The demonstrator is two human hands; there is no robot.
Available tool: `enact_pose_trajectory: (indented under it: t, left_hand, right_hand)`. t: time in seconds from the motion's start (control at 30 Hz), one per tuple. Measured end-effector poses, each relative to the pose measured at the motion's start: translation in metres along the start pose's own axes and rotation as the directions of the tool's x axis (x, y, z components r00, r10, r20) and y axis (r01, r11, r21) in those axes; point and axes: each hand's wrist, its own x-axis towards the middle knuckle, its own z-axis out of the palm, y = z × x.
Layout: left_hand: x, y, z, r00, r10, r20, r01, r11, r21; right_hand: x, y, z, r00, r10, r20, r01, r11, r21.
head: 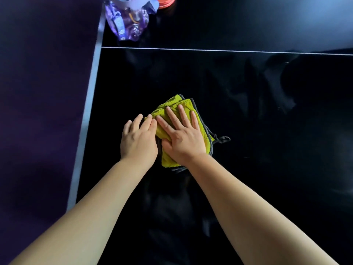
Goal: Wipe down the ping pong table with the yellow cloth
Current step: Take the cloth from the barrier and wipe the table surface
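Head view: a folded yellow terry cloth with grey trim (172, 103) is lying flat on the glossy black ping pong table (248, 111), near the table's left side and on the near side of a thin white line (229, 51) crossing the surface. The right hand (183, 138) is pressing down on the cloth from above, its grip spread apart with the fingers straight and clamped on nothing. The left hand (138, 137) is resting just beside it, the grip likewise flat and relaxed, with the fingertips touching the cloth's left edge and the palm lying on the table. A small grey loop (223, 139) is sticking out at the cloth's right side. Beyond the white line, a crinkled purple plastic pack (127, 22) is sitting by the table's pale grey edge band (89, 104), with a round orange-red object (167, 1) just beside it.
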Motion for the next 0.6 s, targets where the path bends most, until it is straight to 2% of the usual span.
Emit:
enact_pose_trajectory:
  t: [0.13,0.33,0.6]
  left_hand:
    - [0.029,0.075,-0.006,0.994,0.109,-0.028,-0.109,0.994,-0.004]
    - [0.052,0.182,-0.009,0.963,0.255,-0.082,-0.258,0.966,-0.03]
    - [0.069,0.254,0.0,0.938,0.323,-0.124,-0.33,0.943,-0.035]
  right_hand:
    - [-0.023,0.083,-0.01,0.985,0.171,-0.033,-0.171,0.985,0.007]
    - [-0.064,0.213,-0.023,0.917,0.391,-0.079,-0.39,0.92,0.033]
    - [-0.105,0.334,-0.037,0.812,0.577,-0.082,-0.571,0.816,0.092]
